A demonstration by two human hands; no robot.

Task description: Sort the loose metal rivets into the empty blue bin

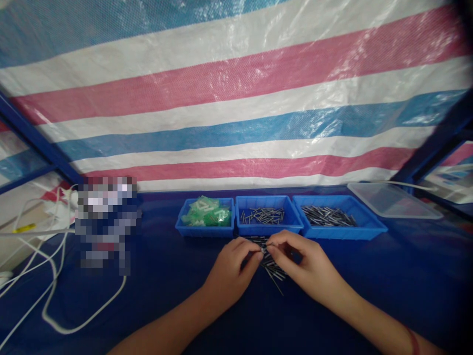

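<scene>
My left hand and my right hand meet fingertip to fingertip over the blue table. Both are closed in a pinch on something small that I cannot make out. Right below the fingers lies a loose pile of thin metal pins, partly covered by my hands. Just beyond them, a blue bin holds short metal pins. To its right, a wider blue bin contains many darker metal pins. The left blue bin has green plastic bags in it.
A translucent plastic lid lies at the back right. White cables run along the left side, near a pixelated area. Behind the table hangs a striped plastic sheet, with a blue frame post on the left.
</scene>
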